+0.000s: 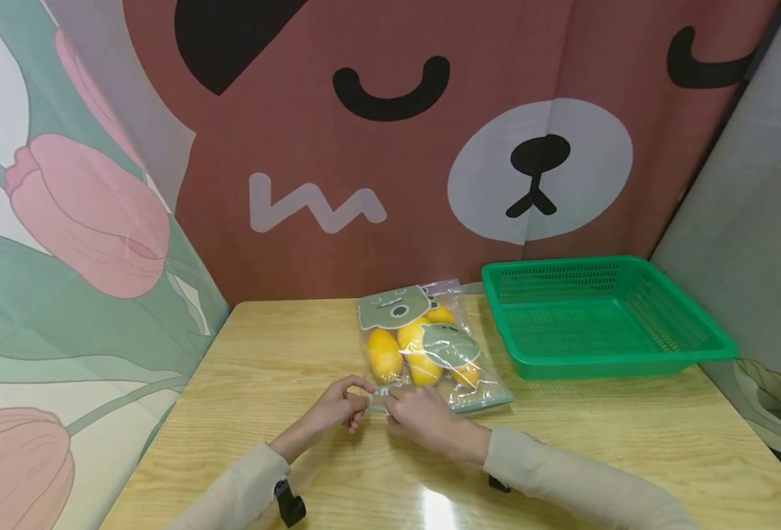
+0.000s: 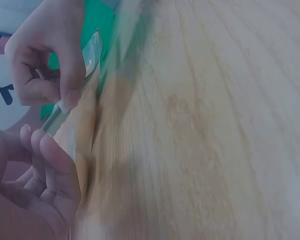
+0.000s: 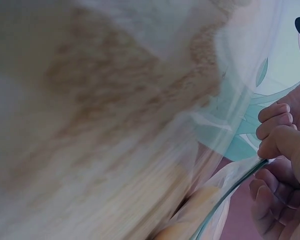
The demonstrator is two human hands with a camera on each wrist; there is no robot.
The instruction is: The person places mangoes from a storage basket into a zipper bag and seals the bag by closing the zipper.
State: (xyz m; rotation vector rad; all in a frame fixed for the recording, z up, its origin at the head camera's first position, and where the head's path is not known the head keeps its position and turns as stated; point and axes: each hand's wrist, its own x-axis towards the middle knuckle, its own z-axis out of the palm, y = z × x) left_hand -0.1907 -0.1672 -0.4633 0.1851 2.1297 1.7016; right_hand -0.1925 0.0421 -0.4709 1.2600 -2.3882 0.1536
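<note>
A clear zip bag (image 1: 488, 395) with green cartoon prints lies on the table, its green-edged opening toward me. Several yellow mangoes (image 1: 385, 355) are inside it. My right hand (image 1: 423, 418) pinches the bag's near edge close to its left corner, thumb against fingers; the left wrist view shows this right hand (image 2: 47, 55) gripping the rim. At that same corner my left hand (image 1: 337, 405) has its index finger and thumb on the edge, with its other fingers curled below. In the right wrist view the green rim (image 3: 230, 194) runs up to the fingers.
A green plastic basket (image 1: 602, 324) with slotted sides stands at the table's back right, beside the bag. The wooden table (image 1: 284, 353) meets a curtain (image 1: 337, 258) with a bear print behind, and a tulip-print curtain (image 1: 99, 221) hangs on the left.
</note>
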